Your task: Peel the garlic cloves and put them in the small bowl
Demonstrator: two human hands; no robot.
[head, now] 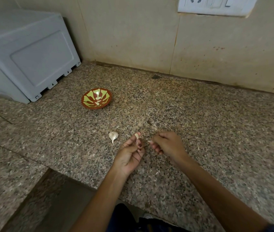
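Observation:
A small red bowl [96, 98] with a yellow-green pattern sits on the speckled granite counter [200, 118], holding a few peeled cloves [98, 98]. Nearer me lies a partial garlic bulb [113, 136], still in its white skin. My left hand [130, 154] is just right of the bulb and pinches a single garlic clove [137, 136] between thumb and fingertips. My right hand [167, 143] is a short way to the right of the left one, fingers curled, pinching a thin piece of garlic skin [149, 141].
A grey plastic appliance [27, 54] stands at the back left against the beige tiled wall. A white switch plate [216, 5] is on the wall at top right. Bits of peel [157, 172] lie on the counter. The counter's front edge steps back at lower left.

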